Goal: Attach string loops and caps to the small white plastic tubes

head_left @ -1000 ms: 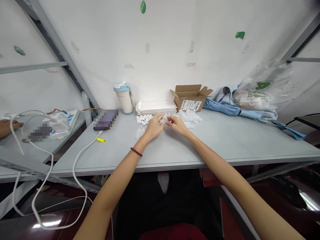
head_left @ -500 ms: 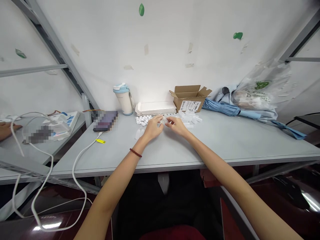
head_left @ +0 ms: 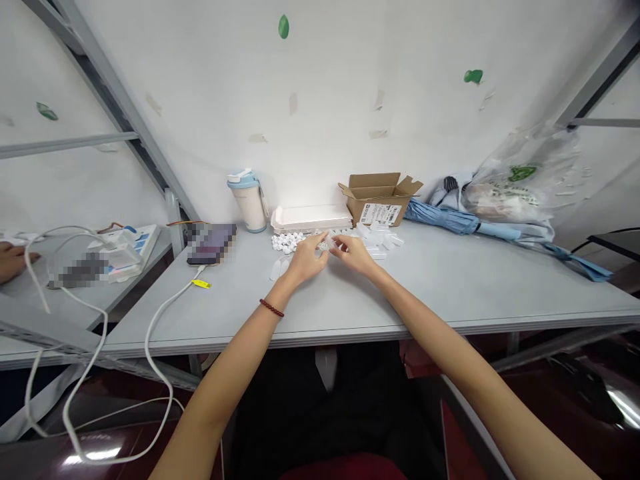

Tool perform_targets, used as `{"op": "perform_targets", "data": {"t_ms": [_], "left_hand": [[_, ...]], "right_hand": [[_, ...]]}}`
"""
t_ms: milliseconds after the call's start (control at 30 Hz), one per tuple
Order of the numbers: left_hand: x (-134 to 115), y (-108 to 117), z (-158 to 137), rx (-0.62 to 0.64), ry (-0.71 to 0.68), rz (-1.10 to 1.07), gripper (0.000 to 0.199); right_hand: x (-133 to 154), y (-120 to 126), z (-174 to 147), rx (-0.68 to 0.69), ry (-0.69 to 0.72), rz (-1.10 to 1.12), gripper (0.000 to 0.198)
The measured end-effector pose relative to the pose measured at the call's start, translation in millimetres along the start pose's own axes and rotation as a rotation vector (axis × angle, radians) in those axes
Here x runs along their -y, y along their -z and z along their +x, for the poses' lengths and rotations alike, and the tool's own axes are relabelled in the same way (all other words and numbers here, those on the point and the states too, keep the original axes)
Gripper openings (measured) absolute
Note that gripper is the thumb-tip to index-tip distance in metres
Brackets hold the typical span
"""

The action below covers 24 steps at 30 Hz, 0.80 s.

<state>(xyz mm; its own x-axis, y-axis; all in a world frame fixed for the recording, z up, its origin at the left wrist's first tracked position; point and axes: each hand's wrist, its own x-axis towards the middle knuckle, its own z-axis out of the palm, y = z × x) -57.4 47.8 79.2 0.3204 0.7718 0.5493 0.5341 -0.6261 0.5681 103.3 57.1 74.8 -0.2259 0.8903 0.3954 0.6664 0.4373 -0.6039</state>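
Note:
Over the middle of the desk, my left hand and my right hand nearly meet at the fingertips. Both are closed on a small clear plastic piece, its exact kind too small to make out. A heap of small white caps lies just left of my left hand. Below the heap rest a few flat translucent pieces. Several clear plastic tubes are scattered behind and to the right of my right hand.
Behind the hands stand a white tray, an open cardboard box and a tumbler. A phone with a white cable lies left. A folded blue umbrella and a plastic bag lie right. Another person's hand shows far left.
The fingertips and the clear piece between them have shifted slightly. The camera view has tilted a little; the other things on the desk stay in place.

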Motion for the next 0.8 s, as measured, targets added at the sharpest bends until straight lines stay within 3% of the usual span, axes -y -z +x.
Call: {"op": "perform_targets", "data": {"t_ms": [200,400,800], "left_hand": [[-1.0,0.0,-0.8,-0.010,-0.020,-0.029,0.057],[0.2,-1.2,-1.7,-0.011,-0.057,-0.021,0.057],[-5.6,0.0,-2.0,-0.127,-0.071,-0.003,0.042]], "right_hand": [[-2.6,-2.3,0.6,-0.029,-0.001,0.016,0.029],[-3.3,-5.4,-0.6,-0.064,0.016,0.090,0.046],[1.8,-4.3,-2.4,-0.073,-0.006,0.178,0.032]]}}
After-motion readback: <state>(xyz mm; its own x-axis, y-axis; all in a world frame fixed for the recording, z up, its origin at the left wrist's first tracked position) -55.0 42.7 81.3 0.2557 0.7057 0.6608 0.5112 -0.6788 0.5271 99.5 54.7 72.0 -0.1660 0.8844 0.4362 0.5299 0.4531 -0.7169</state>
